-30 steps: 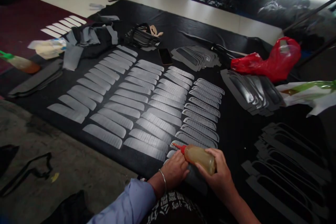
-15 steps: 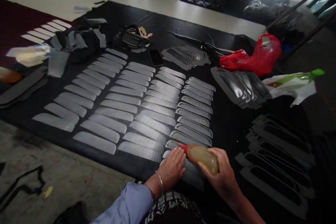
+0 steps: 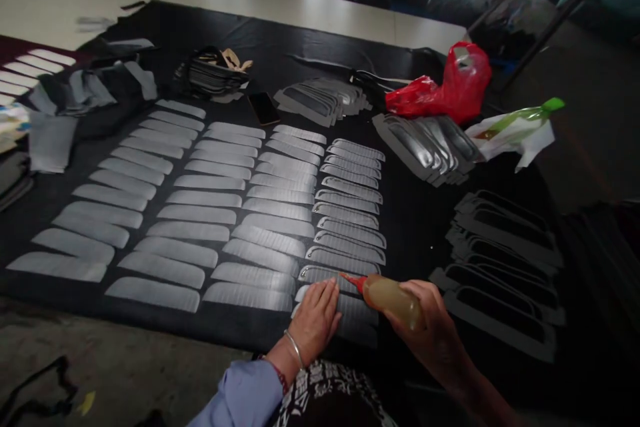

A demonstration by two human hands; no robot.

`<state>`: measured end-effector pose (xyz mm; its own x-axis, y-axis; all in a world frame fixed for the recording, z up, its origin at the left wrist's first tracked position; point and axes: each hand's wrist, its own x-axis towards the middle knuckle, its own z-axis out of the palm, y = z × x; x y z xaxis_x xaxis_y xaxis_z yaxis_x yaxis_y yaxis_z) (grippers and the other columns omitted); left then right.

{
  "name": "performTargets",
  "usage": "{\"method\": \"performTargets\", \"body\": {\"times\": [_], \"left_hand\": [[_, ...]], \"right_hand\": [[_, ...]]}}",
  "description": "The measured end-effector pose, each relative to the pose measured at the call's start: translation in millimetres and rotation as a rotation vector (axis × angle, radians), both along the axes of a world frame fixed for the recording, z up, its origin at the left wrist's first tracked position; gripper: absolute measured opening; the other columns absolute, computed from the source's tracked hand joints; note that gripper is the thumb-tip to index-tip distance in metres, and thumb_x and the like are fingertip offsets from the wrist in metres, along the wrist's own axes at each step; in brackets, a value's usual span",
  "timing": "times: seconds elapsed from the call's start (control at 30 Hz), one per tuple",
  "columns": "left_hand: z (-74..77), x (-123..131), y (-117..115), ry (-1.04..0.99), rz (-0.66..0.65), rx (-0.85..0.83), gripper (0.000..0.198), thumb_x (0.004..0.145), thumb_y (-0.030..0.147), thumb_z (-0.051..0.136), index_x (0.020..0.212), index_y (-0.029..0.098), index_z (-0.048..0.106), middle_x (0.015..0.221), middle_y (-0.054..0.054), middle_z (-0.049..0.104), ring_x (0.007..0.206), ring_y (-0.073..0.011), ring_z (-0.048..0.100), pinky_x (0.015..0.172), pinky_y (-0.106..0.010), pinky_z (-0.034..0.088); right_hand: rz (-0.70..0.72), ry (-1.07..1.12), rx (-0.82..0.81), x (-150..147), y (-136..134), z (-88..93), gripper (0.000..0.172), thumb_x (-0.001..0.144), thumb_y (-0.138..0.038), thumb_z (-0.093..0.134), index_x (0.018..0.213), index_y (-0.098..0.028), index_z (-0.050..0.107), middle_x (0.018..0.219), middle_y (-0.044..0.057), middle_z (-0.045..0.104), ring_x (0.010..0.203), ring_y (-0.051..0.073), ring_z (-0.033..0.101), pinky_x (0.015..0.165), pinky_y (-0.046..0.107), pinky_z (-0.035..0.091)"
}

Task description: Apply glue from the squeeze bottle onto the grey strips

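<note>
My right hand (image 3: 431, 323) is wrapped round a squeeze bottle (image 3: 393, 299) of amber-brown liquid with a red nozzle (image 3: 354, 280). The bottle lies tilted, its tip pointing left at a flat grey strip (image 3: 325, 273) with one rounded end. A thin wet-looking line runs along the rim of that strip. My left hand (image 3: 315, 317) rests flat, fingers stretched out, on the near strips just below the tip. Strips farther up this column, such as one grey strip (image 3: 345, 254), carry a similar line. Part of the nearest strips is hidden under my left hand.
Several columns of grey strips (image 3: 195, 215) cover the black sheet (image 3: 415, 227) to the left. Cut-out frames (image 3: 500, 310) lie at right. Farther back are a phone (image 3: 263, 109), a red plastic bag (image 3: 463, 83) and stacked dark pieces (image 3: 213, 73).
The view has shifted, so the table's things appear farther left. The bottle tip has moved right along the strip, away from its rounded left end. My left hand stays on the near strips.
</note>
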<state>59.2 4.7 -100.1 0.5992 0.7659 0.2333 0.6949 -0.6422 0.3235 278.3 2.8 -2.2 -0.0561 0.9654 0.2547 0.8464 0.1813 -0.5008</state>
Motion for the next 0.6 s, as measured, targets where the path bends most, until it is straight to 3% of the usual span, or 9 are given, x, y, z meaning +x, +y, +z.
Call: {"method": "performTargets", "body": {"times": [0.17,0.6], "left_hand": [[3.5,1.6,-0.4,0.011,0.006,-0.005,0.041,0.087,0.028,0.045,0.123,0.009,0.048,0.124,-0.015,0.053,0.111,-0.0274,0.048,0.092,-0.044,0.044],[0.6,3.9,-3.6,0.033,0.022,0.06,0.042,0.087,0.026,0.047,0.127,0.012,0.047,0.126,-0.015,0.05,0.114,-0.0284,0.044,0.094,-0.043,0.041]], "right_hand": [[0.013,0.002,0.042,10.2,-5.4,5.0,0.038,0.077,-0.024,0.06,0.111,-0.023,0.042,0.095,0.007,0.052,0.078,0.019,0.061,0.063,0.031,0.054],[-0.07,0.013,0.009,42.5,-30.2,-1.0,0.037,0.077,-0.026,0.06,0.11,-0.023,0.043,0.098,0.008,0.051,0.085,0.021,0.058,0.066,0.033,0.055]]}}
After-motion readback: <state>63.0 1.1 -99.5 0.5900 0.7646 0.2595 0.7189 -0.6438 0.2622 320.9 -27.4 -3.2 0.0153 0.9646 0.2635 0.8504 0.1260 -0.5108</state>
